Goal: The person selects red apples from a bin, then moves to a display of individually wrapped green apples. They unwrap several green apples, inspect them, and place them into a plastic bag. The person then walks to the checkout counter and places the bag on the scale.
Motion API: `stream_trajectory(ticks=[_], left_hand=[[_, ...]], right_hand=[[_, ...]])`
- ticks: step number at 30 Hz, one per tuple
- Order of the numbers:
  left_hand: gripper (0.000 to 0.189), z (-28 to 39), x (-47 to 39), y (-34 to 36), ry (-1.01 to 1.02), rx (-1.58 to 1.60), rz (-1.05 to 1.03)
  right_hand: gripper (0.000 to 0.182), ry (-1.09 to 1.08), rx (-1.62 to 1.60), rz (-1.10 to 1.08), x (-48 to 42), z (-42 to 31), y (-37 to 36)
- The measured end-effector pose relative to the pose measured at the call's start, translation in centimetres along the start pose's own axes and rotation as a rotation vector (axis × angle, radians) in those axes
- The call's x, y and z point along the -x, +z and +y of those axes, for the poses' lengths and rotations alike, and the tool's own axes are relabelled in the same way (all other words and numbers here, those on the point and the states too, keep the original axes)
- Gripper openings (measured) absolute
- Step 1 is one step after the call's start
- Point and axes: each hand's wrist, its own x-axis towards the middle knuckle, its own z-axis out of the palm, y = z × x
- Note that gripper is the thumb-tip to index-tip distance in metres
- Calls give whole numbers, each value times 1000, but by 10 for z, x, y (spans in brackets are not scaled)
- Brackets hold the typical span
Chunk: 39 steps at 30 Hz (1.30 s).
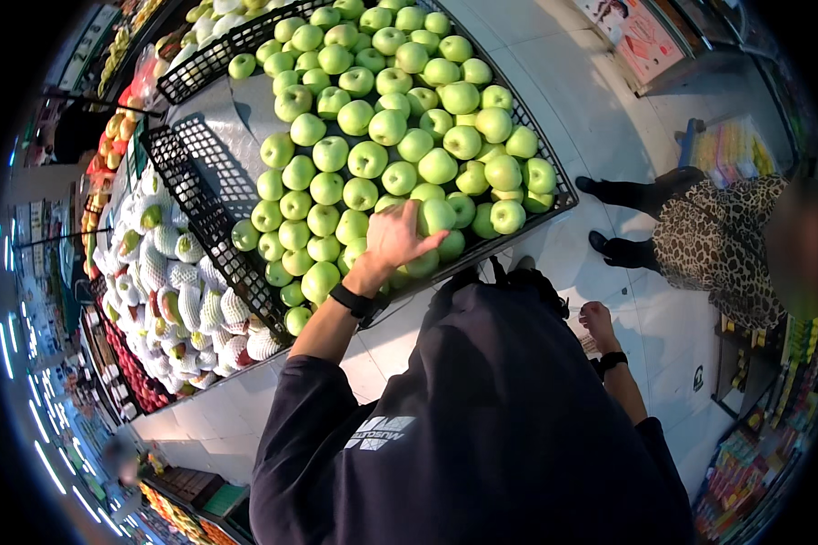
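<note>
My left hand point(397, 238) reaches over the near edge of a heap of green apples point(368, 159). Its thumb and fingers are around one green apple point(436, 216) on top of the heap. A dark band circles that wrist. The apples lie within black plastic lattice panels point(198, 218), mostly stacked towards the right side of the display. Low at my right side hangs my right hand point(596, 320), away from the fruit, its fingers curled. Whether anything is in it cannot be made out. A dark watch or band is on that wrist too.
Left of the apples, fruit in white foam nets point(177, 300) fills another display. A person in a leopard-print garment point(712, 238) stands close on the right. Pale floor tiles point(566, 88) run along the stand. Packaged goods point(756, 470) sit at lower right.
</note>
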Motion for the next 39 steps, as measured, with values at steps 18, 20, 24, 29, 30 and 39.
stream_trajectory(ticks=[18,20,24,29,30,39], left_hand=[[64,-236,58,-123,-612,-543,552],[64,-252,53,-105,-615,-575,434],[69,-259,53,-84,-675,-468,442],[83,-259,63,-83,-747,-259,370],[86,-259,75,-80,-665,-286,416],[92,-50,113,-94,-455,-129,241]], right_hand=[[18,-38,253,-153,-23,-47,20],[19,-100,254,-166,-23,-59,20],[19,-225,323,-135,-12,-74,21],[14,-797,486,103,-32,-102,32],[14,-837,488,180,-14,-142,49],[63,-1163,617,154,52,-334,144]])
